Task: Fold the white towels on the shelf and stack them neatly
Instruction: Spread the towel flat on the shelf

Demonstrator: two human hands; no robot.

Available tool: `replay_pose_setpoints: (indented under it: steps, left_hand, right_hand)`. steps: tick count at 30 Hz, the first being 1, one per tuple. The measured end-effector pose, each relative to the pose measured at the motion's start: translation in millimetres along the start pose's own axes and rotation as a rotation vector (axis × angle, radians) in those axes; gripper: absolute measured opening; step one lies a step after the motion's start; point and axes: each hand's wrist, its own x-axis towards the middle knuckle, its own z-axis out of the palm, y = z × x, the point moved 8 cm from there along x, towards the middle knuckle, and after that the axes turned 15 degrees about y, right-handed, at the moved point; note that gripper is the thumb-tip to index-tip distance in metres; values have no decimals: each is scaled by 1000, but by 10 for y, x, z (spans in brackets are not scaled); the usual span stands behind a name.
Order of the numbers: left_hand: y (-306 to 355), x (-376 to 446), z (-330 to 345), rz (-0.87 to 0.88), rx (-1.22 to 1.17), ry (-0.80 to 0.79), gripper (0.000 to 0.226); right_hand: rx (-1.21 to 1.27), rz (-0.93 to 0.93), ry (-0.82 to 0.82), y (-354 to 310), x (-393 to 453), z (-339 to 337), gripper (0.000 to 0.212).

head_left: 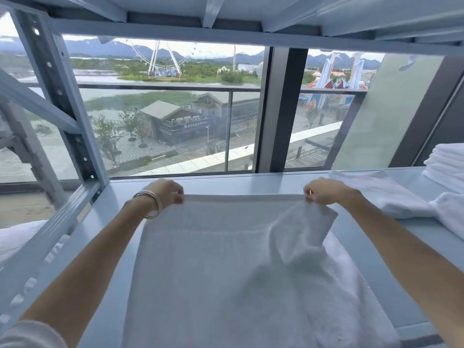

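Note:
A white towel is stretched over the pale shelf board, running from the far side toward me. My left hand pinches its far left corner, and my right hand pinches its far right corner. Between the hands the far edge is pulled taut. Below my right hand a flap of the towel hangs rumpled and doubled over. A stack of folded white towels stands at the far right of the shelf.
A loose white towel lies crumpled on the shelf right of my right hand. The grey metal upright rises at the left, and the upper shelf hangs low overhead. Behind is a window with a railing.

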Motion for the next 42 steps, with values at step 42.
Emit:
replay_pose_setpoints:
  steps: [42]
  left_hand:
    - [23,541,1377,-107,402,52,51]
  right_hand:
    - [-144,-176,80,-565,928,1188,57]
